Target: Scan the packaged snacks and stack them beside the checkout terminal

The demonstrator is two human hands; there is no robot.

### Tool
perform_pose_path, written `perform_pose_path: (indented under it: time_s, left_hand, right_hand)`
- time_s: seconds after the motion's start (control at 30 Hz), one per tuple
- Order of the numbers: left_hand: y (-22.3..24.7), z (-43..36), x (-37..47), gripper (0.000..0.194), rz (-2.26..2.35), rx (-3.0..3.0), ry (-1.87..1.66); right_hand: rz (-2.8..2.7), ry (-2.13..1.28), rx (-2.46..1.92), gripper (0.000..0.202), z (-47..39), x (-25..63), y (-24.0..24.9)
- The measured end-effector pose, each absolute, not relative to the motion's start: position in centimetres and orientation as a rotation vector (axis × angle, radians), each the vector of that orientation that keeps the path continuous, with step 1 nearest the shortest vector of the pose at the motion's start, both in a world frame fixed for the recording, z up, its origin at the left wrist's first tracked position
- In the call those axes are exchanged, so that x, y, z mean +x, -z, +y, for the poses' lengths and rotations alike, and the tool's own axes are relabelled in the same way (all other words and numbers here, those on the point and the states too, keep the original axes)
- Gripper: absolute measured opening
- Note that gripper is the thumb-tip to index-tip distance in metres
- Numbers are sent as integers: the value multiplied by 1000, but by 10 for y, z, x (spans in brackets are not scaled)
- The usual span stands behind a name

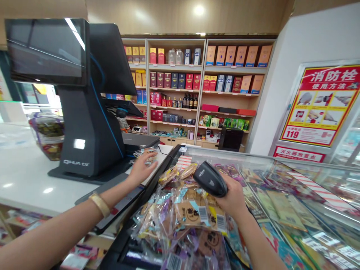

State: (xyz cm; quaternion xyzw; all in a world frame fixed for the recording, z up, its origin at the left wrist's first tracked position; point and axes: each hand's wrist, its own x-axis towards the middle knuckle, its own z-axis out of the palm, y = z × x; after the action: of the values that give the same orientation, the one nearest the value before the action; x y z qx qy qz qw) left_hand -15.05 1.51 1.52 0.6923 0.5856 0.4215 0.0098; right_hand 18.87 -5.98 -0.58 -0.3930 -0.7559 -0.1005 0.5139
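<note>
My right hand (232,193) is wrapped round a black handheld barcode scanner (210,179), its head pointing left above a heap of snacks. Beneath it lie several clear-wrapped snack packets (187,212), with brown contents, round dark lettering and barcodes on the labels. My left hand (142,167), wearing a gold bracelet (99,204) at the wrist, reaches to the counter beside the register. Its fingers are stretched apart at small clear packets (150,159); whether they touch them I cannot tell.
A dark point-of-sale register (87,123) with two screens stands on the white counter (30,180) at left, beside a large jar (47,135). At right a glass display case (292,195) holds flat packets. Shelves (176,68) of boxes and bottles line the back wall.
</note>
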Motion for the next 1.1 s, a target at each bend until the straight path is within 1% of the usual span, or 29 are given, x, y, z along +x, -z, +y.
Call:
perform_pose_path:
  time_s: [0.07,0.13,0.2,0.27,0.33,0.47,0.6,0.7,0.83,0.97,1.1]
  left_hand:
    - [-22,33,-164,60,2154,2079,-1300]
    - [-28,50,-176,73,2408,1965,-1117]
    - [-29,64,-182,86,2525,1911,-888]
    - [-28,75,-186,91,2564,1910,-723]
    - [-25,84,-186,93,2600,1878,-656]
    - [-23,93,-186,89,2605,1743,-615]
    - [-28,86,-187,83,2578,1948,-778]
    - [-34,72,-185,71,2402,2311,-985]
    - [-48,42,-175,65,1832,2808,-1226]
    - [-68,2,-157,64,1367,3100,-1231]
    - [-84,-30,-136,67,1177,3205,-1194]
  right_hand:
    - [-1827,256,-929,24,-61,188,4]
    - [-1830,266,-922,21,-62,188,1]
    - [-1826,277,-928,15,-63,187,0]
    - [-1820,284,-941,8,-65,186,-1]
    - [-1820,277,-947,6,-65,186,-1]
    - [-1840,269,-937,7,-65,186,0]
    - [-1848,278,-945,7,-66,186,0]
    - [-1853,260,-943,10,-66,185,-1]
    - [-1868,246,-973,16,-66,185,-1]
    - [-1890,237,-988,26,-66,185,-1]
    - [-1903,233,-985,27,-66,184,-2]
